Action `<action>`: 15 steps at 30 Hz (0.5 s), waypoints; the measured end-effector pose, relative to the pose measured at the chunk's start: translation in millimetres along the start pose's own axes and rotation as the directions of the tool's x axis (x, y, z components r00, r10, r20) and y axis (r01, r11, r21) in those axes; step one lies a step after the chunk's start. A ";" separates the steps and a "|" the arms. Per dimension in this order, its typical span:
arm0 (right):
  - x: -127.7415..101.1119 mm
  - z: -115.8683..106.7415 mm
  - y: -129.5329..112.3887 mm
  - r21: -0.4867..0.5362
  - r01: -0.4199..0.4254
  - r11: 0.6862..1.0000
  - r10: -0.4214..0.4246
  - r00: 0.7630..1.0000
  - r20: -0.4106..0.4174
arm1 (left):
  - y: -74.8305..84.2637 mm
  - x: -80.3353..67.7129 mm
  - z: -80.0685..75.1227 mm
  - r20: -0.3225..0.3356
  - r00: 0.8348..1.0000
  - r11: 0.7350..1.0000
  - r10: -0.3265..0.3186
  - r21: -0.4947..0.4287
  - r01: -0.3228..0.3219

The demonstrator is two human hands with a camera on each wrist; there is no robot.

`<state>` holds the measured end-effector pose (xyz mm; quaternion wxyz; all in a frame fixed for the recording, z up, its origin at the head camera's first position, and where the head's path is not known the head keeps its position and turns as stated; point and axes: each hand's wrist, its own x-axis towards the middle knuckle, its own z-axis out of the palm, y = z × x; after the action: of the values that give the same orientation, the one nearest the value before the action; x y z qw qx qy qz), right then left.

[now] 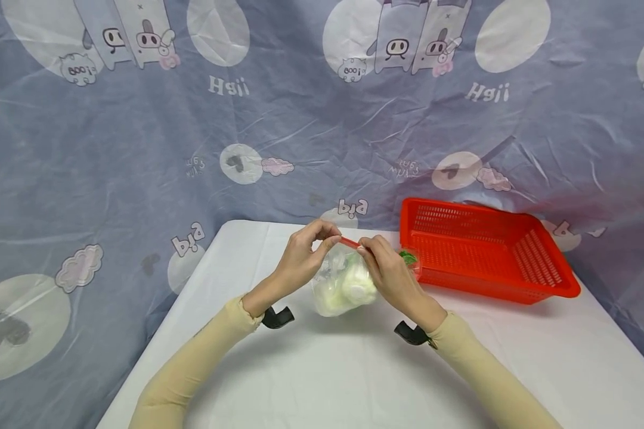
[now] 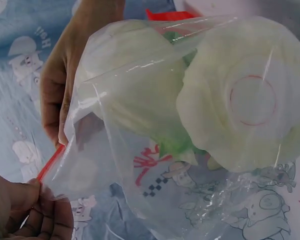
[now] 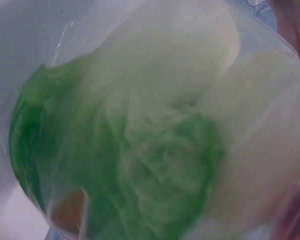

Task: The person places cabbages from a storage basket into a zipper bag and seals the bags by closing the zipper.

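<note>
Both forearms angled in from the bottom edge, meeting at frame centre. Left hand [image 1: 303, 253] and right hand [image 1: 389, 271] each pinched the red zip strip [image 1: 349, 242] of a clear bag [image 1: 338, 286] — fingertips curled tight, wrists raised. Bag held pale cabbage [image 2: 240, 95], sitting on the white table [image 1: 322, 369] just left of the red basket [image 1: 488, 253].

A red basket [image 1: 488, 250] with little holes sits on the white table [image 1: 322, 369], at about two o'clock from the table's middle. Behind the table, from nine o'clock round to three o'clock, hangs a blue-grey cloth [image 1: 112, 167] with cartoon pigs, white circles and pink clouds.
</note>
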<state>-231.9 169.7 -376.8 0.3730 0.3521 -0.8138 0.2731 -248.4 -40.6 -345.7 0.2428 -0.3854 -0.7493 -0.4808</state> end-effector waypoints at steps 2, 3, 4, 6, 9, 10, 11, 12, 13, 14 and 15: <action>-1.4 1.6 2.8 0.014 0.022 1.000 -0.022 1.000 -0.001 | -0.8 -1.0 0.2 0.002 1.000 1.000 -0.022 -0.013 0.022; -2.1 2.1 4.0 0.018 0.031 0.999 -0.031 1.000 0.001 | -1.1 -1.6 0.3 0.006 0.999 0.999 -0.036 -0.020 0.036; -3.0 2.4 5.2 0.022 0.037 0.999 -0.037 0.999 0.006 | -1.8 -2.1 0.4 0.012 0.999 0.998 -0.049 -0.026 0.049; -4.2 2.4 6.7 0.033 0.049 0.998 -0.050 0.999 0.022 | -3.7 -3.4 0.8 0.023 0.997 0.997 -0.069 -0.036 0.070; -5.0 1.7 6.7 0.046 0.060 0.997 -0.063 0.997 0.047 | -5.9 -5.4 1.6 0.031 0.996 0.996 -0.085 -0.036 0.086; -4.6 1.3 6.2 0.051 0.059 0.997 -0.062 0.997 0.053 | -6.7 -6.0 2.0 0.028 0.996 0.996 -0.085 -0.034 0.086; -3.7 0.7 5.1 0.053 0.053 0.997 -0.056 0.997 0.057 | -7.2 -6.5 2.3 0.023 0.996 0.996 -0.084 -0.031 0.085; -2.8 0.4 4.2 0.052 0.044 0.998 -0.047 0.997 0.057 | -7.4 -6.9 2.6 0.017 0.996 0.996 -0.083 -0.031 0.083; -1.6 -0.1 2.7 0.047 0.032 0.998 -0.035 0.998 0.059 | -7.7 -7.2 3.0 0.011 0.997 0.996 -0.080 -0.026 0.080; -0.4 -0.5 0.9 0.035 0.016 0.999 -0.017 0.998 0.056 | -8.2 -7.6 3.3 0.005 0.997 0.997 -0.078 -0.022 0.078; 0.5 -0.8 -1.4 0.015 -0.003 1.000 0.002 0.999 0.051 | -8.4 -7.8 3.5 -0.002 0.997 0.997 -0.078 -0.020 0.078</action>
<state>-230.7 169.2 -375.6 0.3492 0.3608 -0.8213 0.2707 -250.5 -42.1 -357.4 0.2209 -0.3577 -0.7586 -0.4978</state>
